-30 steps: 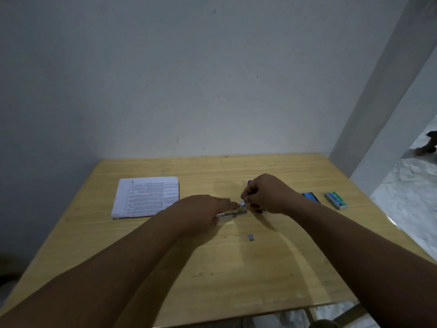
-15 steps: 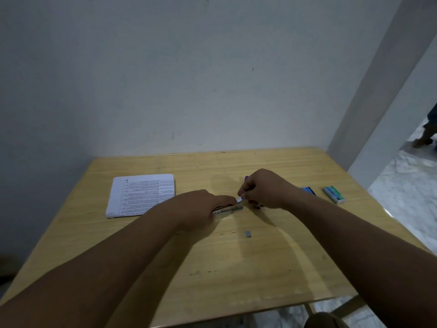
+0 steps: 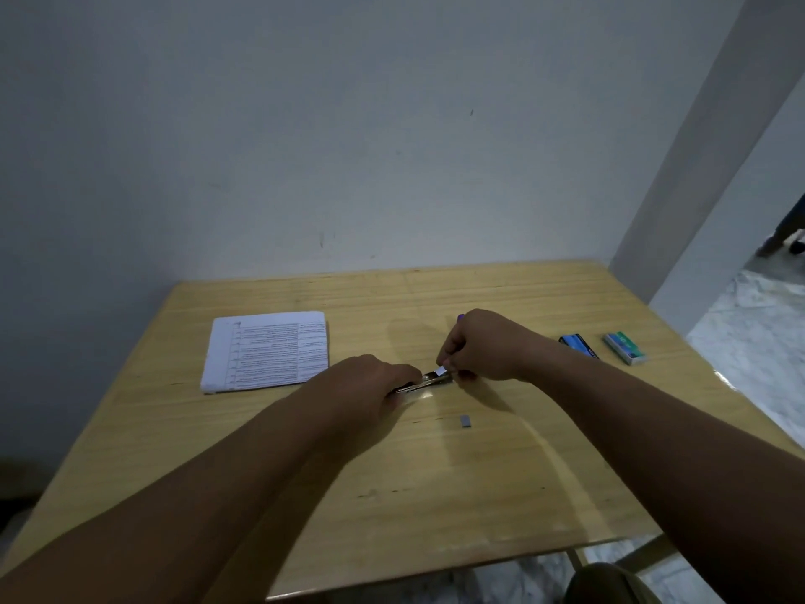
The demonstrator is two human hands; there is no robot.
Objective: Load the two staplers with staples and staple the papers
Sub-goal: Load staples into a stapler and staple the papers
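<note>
A metal stapler (image 3: 429, 381) lies on the wooden table (image 3: 435, 494) at its middle. My left hand (image 3: 361, 385) grips the stapler's near end and holds it down. My right hand (image 3: 479, 346) is curled over the far end and pinches a small strip of staples (image 3: 441, 371) at the stapler's open channel. A purple tip (image 3: 461, 317) shows behind my right hand; what it belongs to is hidden. A stack of printed papers (image 3: 268, 350) lies to the left. A short piece of staples (image 3: 465, 421) lies loose in front of the stapler.
Two small staple boxes sit at the right side of the table: a blue one (image 3: 578, 344) and a green one (image 3: 625, 347). A wall stands behind the table and a pillar at the right. A person's feet (image 3: 784, 241) show at the far right.
Both hands stay at the stapler with almost no movement. The camera view has tilted slightly, so everything sits a little lower and left.
</note>
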